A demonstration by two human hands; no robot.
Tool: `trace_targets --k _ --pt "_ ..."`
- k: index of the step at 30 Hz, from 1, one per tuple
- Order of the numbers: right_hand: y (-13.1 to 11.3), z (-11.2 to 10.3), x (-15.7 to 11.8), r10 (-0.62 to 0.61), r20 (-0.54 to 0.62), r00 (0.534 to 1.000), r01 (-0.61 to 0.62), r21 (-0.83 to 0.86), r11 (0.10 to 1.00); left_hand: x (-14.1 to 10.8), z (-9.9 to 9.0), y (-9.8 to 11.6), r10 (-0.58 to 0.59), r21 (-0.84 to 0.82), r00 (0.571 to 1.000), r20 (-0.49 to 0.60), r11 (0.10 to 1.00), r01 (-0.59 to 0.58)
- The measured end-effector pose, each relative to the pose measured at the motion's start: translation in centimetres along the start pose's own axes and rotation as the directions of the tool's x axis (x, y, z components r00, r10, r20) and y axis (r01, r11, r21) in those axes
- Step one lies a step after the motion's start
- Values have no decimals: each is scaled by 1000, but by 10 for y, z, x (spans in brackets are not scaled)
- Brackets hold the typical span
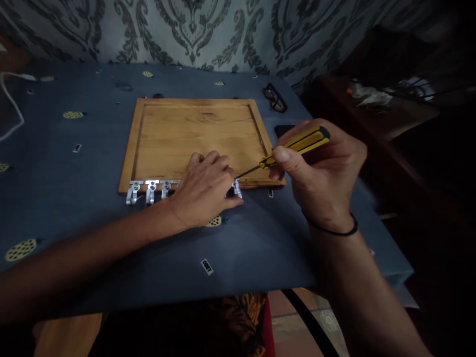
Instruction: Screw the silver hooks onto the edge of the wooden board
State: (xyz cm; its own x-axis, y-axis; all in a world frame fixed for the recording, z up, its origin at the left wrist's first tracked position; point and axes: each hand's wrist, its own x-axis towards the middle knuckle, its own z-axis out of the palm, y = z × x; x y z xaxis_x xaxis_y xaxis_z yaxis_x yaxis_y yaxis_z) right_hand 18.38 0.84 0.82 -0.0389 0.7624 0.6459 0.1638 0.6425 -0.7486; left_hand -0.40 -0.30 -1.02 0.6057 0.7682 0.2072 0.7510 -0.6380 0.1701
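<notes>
The right hand (pixel 323 173) is gripping a yellow-and-black screwdriver (pixel 295 148), its tip seemingly meeting the silver metal hook rail (pixel 151 186) that the left hand (pixel 206 191) is pressing along the rectangular wooden board's (pixel 201 136) near edge.

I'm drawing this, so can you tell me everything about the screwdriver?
The screwdriver has a yellow-and-black handle that looks like plastic and a thin, dark shaft that looks like metal. The right hand grips its handle. It slants down to the left over the wooden panel, its tip near the metal hooks and the left hand. The tip's shape is too small to see.
</notes>
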Motion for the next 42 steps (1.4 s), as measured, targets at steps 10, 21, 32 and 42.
trace_targets --k 10,21,32,42 --pt "9 6 -5 -50 -354 934 33 -56 998 0 -1 -1 -6 -13 1000 24 1000 6" --pt "4 8 -3 -44 -211 976 12 -150 989 0 0 -1 -7 -15 1000 11 1000 8" --pt "4 4 -2 0 -127 992 -8 -67 998 0 2 -1 5 3 1000 -7 1000 -5" --pt "-2 -5 -3 57 40 998 -54 -63 997 1 -2 1 -12 7 999 40 1000 12"
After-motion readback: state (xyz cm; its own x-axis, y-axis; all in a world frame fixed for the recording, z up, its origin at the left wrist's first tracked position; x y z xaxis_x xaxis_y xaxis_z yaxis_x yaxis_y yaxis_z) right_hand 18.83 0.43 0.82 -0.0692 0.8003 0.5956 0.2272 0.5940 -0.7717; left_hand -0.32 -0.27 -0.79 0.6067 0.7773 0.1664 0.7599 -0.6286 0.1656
